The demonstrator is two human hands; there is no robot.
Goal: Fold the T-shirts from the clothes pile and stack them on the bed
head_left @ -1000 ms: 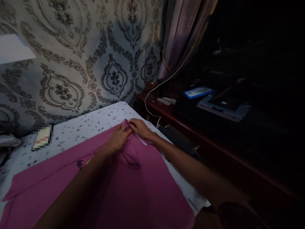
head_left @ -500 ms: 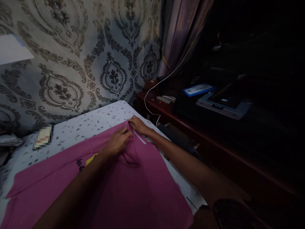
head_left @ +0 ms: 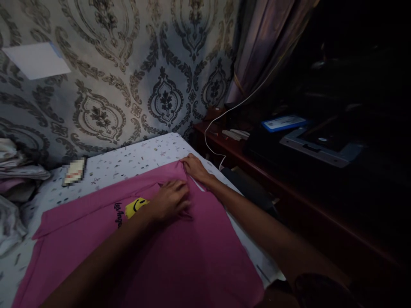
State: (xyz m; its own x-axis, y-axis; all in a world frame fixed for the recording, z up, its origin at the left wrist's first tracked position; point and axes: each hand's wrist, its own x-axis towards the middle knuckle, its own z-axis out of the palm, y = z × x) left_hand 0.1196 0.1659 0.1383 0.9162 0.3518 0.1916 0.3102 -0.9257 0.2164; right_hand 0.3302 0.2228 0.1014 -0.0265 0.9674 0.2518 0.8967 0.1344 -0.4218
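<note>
A pink shirt (head_left: pixel 205 239) with a yellow smiley print (head_left: pixel 136 205) and black lettering is spread over a white patterned bed sheet (head_left: pixel 128 160). At the shirt's far right corner, my right hand (head_left: pixel 195 167) pinches the fabric edge. My left hand (head_left: pixel 171 199) lies on the shirt just left of it, over some wrinkled cloth; its fingers are blurred by motion, and whether they grip fabric is unclear.
Crumpled clothes (head_left: pixel 19 171) lie at the left, near a blurred-out flat item (head_left: pixel 74 171). On the right, a dark red desk (head_left: pixel 212 133) holds a blue-edged box (head_left: pixel 284 122) and a metal frame (head_left: pixel 316 149). A white cable (head_left: pixel 207 134) hangs beside the bed.
The view has swung left. My left hand has let go of the pinched cloth near the corner and moved slightly toward me, showing more of the smiley print. My right hand still pinches the corner.
</note>
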